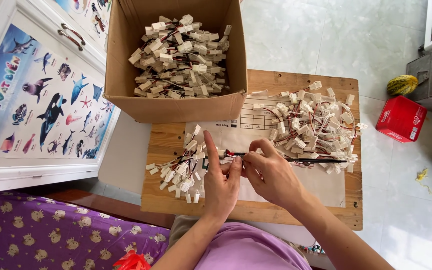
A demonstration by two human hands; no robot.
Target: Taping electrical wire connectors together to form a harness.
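Roughly midway: left hand (221,185) and right hand (271,175) both pinched shut on one small white plastic connector with red-black wires (226,154), mid-board. Brown cardboard box (176,107) heaped full; tangled pile (316,125) waiting right, smaller bunch (178,170) left.

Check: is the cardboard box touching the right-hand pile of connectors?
Touching. The head view shows the cardboard box with its front right corner against the right-hand pile of white connectors; nearest pieces sit against the wall, no gap visible.
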